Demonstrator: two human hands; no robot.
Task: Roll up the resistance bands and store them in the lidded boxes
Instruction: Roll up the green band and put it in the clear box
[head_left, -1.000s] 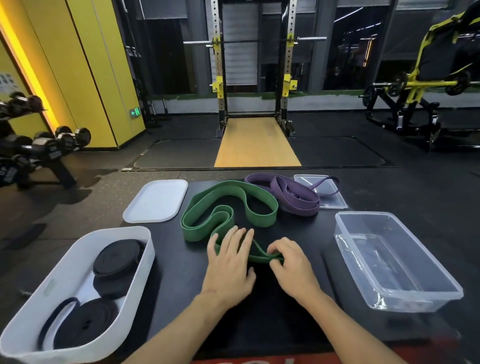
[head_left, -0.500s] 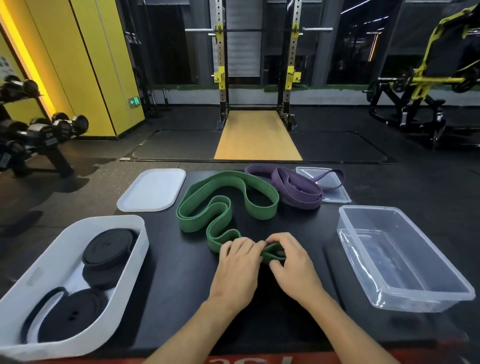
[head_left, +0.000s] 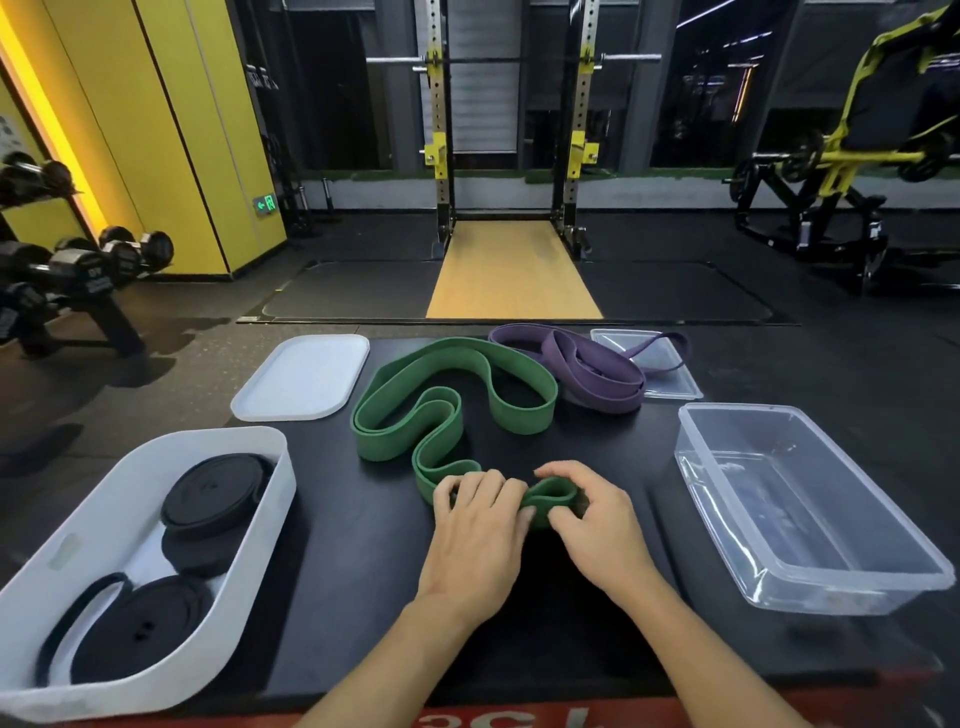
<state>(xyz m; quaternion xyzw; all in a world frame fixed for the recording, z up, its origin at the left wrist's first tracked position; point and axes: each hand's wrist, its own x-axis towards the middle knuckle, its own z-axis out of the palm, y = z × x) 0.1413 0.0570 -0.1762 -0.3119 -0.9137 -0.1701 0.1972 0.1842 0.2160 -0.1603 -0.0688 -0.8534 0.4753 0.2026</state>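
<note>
A green resistance band (head_left: 447, 395) lies in loose curves on the black table top (head_left: 353, 571). Its near end is folded into a small loop between my hands. My left hand (head_left: 478, 530) presses and grips the fold from the left, and my right hand (head_left: 592, 525) pinches the loop from the right. Behind it lies a purple band (head_left: 587, 369), partly resting on a clear lid (head_left: 670, 384). A white box (head_left: 249, 525) at the left holds rolled black bands (head_left: 213, 491). An open clear box (head_left: 810, 509) stands at the right.
A white lid (head_left: 304, 376) lies at the back left of the table. Beyond the table are a dumbbell rack (head_left: 67, 270) at the left, a squat rack (head_left: 511, 130) straight ahead and a yellow gym machine (head_left: 852, 156) at the right.
Both hands moved from lying flat on the band's near end to gripping it, and the end is now folded up into a small loop. The camera dipped slightly.
</note>
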